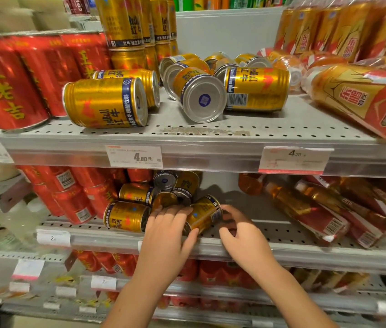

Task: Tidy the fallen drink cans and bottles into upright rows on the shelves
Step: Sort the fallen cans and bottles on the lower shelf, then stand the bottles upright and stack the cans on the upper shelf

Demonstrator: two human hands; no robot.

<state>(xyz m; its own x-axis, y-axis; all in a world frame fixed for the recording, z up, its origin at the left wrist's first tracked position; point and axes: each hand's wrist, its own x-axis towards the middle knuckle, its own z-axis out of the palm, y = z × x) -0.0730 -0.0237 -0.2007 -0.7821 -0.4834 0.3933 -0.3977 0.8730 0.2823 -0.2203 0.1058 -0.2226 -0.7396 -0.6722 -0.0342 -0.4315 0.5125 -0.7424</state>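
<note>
On the middle shelf [282, 235] several gold drink cans lie in a heap. My left hand [166, 235] wraps around one tilted gold can [205, 213] at the heap's right side, fingers over its top and thumb under it. My right hand [241, 235] is beside that can's right end, fingers curled, touching or nearly touching it. Another gold can [125, 216] lies on its side just left of my left hand. On the upper shelf [211, 131] more gold cans [105, 102] lie fallen, with a stack of upright gold cans [128, 27] behind them.
Red cans [10, 84] lean at the left of the upper shelf, and more red cans [73, 200] lean below. Amber bottles with red labels [362, 100] lie fallen at the right of both shelves. Price tags [135, 157] hang on the shelf edges. Lower shelves hold red packs.
</note>
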